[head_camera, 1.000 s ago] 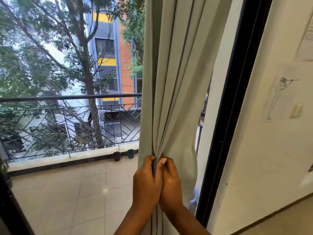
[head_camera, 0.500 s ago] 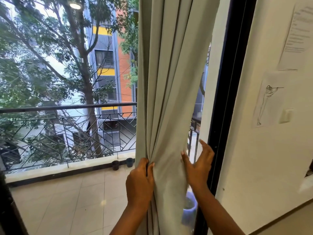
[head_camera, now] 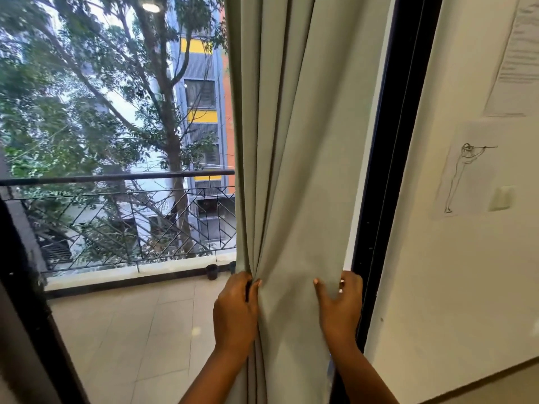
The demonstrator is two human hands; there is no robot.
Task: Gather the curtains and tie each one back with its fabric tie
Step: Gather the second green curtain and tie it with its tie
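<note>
While squeezing tight, keeps the fingers (head_camera: 239, 282) of the left hand (head_camera: 234, 316) curled round the bunched folds of the curtain (head_camera: 297, 170), a little way left of the black door frame (head_camera: 388, 170). Pinches the other edge of the cloth with the right hand (head_camera: 338, 304), just beside the frame: thumb (head_camera: 319, 290) spread in front, fingertips (head_camera: 350, 282) tucked at the edge and almost touching the frame. Leaves a flat, smooth strip of cloth between the two hands.

Hangs down from above, close along the left side of the frame. No fabric tie to see anywhere.

Right of the frame, a pale wall with a paper drawing (head_camera: 466, 170). Far left of the frame, a balcony railing (head_camera: 116, 182) and small dark pots (head_camera: 212, 271) on the floor.

Could go wrong from here:
- Could lose the folds with a loose left grip, and spread wide again.
- Could bump or pinch the right fingertips against the frame while pulling across.
- Needs one free hand for the tie, so could drop the whole bunch while reaching for it.
</note>
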